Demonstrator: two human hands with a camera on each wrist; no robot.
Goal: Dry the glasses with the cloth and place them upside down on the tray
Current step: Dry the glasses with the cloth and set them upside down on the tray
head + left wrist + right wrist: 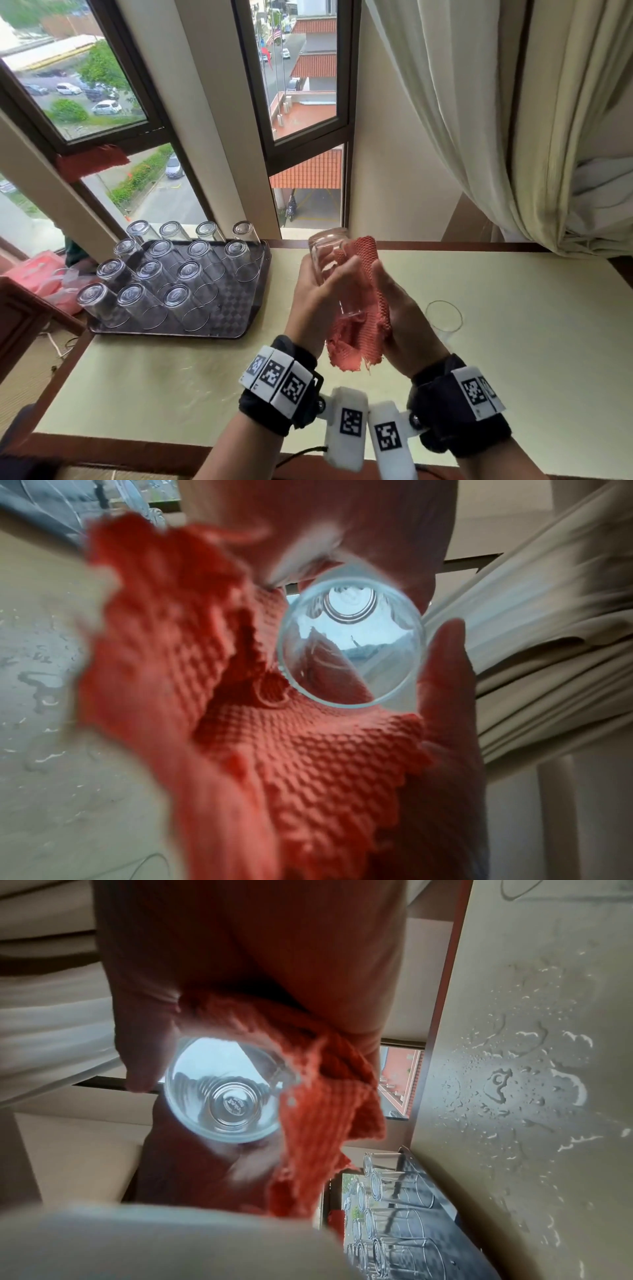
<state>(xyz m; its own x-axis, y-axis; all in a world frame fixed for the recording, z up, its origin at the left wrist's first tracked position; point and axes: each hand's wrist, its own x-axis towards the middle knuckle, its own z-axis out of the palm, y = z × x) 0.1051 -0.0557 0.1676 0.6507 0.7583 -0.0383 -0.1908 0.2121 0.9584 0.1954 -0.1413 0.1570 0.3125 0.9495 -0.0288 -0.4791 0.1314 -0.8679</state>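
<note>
Held glass: a clear glass [334, 270] is up above the table [513, 342], between both hands, its base pointing away and up toward the window, its open mouth toward the wrists.
Left grip: the left hand [315, 301] has its fingers curled round the left side of the glass, holding it.
Right grip: the right hand [400, 305] presses the coral waffle-weave cloth [363, 308] against the right side of the glass, fingers extended along it; the cloth lies between palm and glass.
Cloth: it wraps the right flank of the glass and hangs in a frayed fold below the mouth, down between the two wrists.
Left wrist view: looks straight into the round open mouth of the glass [352, 647], cloth [308, 750] bunched beneath and beside it.
Right wrist view: the same mouth [222, 1091] with the cloth [325, 1096] against its rim.
Tray: a dark tray [239, 308] sits on the left part of the table, well apart from the hands, carrying rows of glasses upside down.
Waiting glass: one more glass [443, 318] stands mouth up on the table just right of the right hand.
Table surface: water droplets [534, 1091] lie on it.
</note>
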